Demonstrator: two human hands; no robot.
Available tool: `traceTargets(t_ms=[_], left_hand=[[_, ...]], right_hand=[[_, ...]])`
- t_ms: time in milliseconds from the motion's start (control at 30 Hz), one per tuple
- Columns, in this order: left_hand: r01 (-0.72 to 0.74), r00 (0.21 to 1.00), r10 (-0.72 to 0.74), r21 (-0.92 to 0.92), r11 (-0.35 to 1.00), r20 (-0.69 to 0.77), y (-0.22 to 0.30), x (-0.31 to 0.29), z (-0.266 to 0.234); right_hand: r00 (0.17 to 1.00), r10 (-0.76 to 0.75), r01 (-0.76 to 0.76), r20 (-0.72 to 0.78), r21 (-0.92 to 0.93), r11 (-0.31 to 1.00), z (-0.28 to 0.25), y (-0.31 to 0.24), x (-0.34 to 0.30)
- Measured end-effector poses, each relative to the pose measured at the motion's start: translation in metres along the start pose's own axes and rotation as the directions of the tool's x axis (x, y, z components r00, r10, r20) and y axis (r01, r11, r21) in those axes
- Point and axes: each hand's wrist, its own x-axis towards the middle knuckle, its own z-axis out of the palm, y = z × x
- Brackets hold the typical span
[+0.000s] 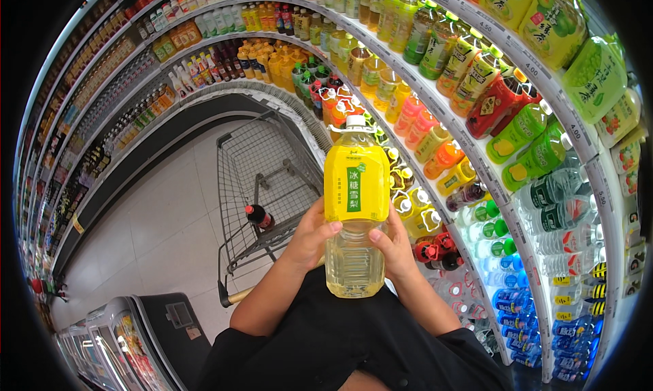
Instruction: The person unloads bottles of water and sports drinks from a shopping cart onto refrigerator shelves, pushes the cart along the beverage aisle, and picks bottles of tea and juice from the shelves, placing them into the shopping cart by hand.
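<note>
A large clear bottle of pale yellow drink (pixel 356 255) stands upright in front of my chest, with a yellow label, a white cap and a carrying loop at its neck. My left hand (pixel 314 231) wraps its left side, thumb on the front just under the label. From the other side my right hand (pixel 394 243) grips it in the same way. The fingers behind the bottle are hidden. Left of my hands is a wire shopping cart (pixel 238 166), and in it lies a dark cola bottle (pixel 259 217) with a red label and cap.
Curved by the lens, drink shelves (pixel 500 180) rise close on my right, full of bottles. More stocked shelves (pixel 102 98) run along the far and left sides. A dark chest freezer (pixel 163 336) stands at lower left on the tiled floor (pixel 163 234).
</note>
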Motion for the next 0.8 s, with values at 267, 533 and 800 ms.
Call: traceTargets(t_ms=[267,533,800], left_hand=[[-0.036,0.999,0.036,0.000,0.999,-0.026,-0.001,-0.011,-0.002],[-0.054,0.998,0.053,-0.011,0.998,-0.029,-0.003,-0.021,-0.008],[-0.191,0.969,0.221,0.238,0.952,-0.110,0.016,-0.023,-0.006]], right_hand=[[1.000,-0.008,0.009,0.030,-0.025,1.000,0.006,0.001,-0.001],[1.000,0.010,-0.010,0.026,-0.002,1.000,0.016,0.000,-0.006],[0.993,-0.115,0.116,0.013,-0.156,0.981,0.027,0.010,0.003]])
